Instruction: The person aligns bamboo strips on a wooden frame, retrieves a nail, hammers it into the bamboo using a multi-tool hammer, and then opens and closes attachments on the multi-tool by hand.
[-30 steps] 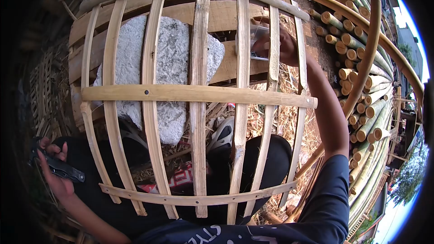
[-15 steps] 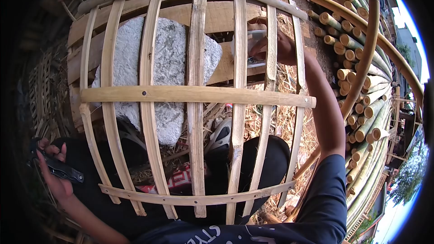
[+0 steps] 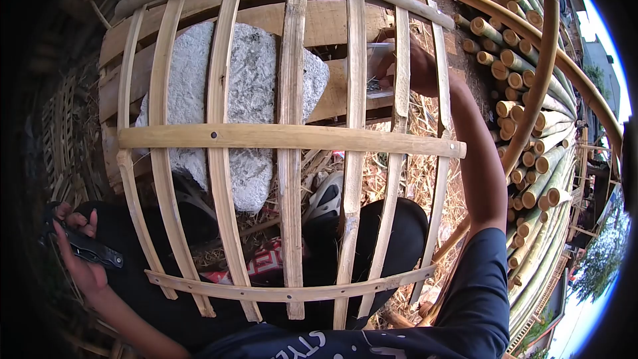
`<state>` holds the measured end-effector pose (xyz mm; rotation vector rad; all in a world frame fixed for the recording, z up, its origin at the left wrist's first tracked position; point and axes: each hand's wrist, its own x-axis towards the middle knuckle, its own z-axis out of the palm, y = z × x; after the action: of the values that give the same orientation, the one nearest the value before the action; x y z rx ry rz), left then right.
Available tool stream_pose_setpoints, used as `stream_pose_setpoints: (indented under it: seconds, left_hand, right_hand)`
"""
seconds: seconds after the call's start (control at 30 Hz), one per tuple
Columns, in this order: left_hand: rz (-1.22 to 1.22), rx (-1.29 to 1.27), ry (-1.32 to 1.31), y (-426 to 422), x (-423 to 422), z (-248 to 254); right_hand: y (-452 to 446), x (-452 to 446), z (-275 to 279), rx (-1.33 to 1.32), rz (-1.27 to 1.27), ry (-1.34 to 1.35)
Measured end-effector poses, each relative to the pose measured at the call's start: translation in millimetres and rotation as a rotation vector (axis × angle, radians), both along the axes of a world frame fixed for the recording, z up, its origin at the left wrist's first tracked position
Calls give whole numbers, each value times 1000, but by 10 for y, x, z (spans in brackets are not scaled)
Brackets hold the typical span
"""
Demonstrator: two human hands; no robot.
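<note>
A bamboo slat frame lies across my lap, its long slats nailed to crosspieces. My left hand is closed around a black hand tool at the lower left; its exact kind is unclear. Beyond the slats, my right hand reaches into a clear plastic container holding small metal pieces that look like nails. Its fingers are bent together and partly hidden by a slat, so anything pinched there cannot be made out. A rough whitish stone slab sits under the frame.
Wooden planks support the slab and container. Cut bamboo poles are stacked at the right, with a curved bamboo piece before them. Straw covers the ground, and a shoe shows between the slats.
My right hand has shifted slightly right inside the container, its fingers drawn further behind the slat. The frame has moved very slightly; my left hand keeps the black tool in place.
</note>
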<state>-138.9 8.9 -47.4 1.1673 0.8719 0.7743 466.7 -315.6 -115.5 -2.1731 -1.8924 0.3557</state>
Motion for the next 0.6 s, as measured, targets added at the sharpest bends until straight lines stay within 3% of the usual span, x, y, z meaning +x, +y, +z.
stream_pose_setpoints:
  seconds: [0.17,0.43,0.6]
  left_hand:
    - [24,-7,7,-29,26,13]
    - [62,-11,18,-43,33,25]
    - [49,13,19,-57,52,38]
  right_hand:
    - [-20,14,-27,-10,-32,-15]
    - [2,-48,27,-39,-141,239]
    - [-10,-92,41,25,-136,255]
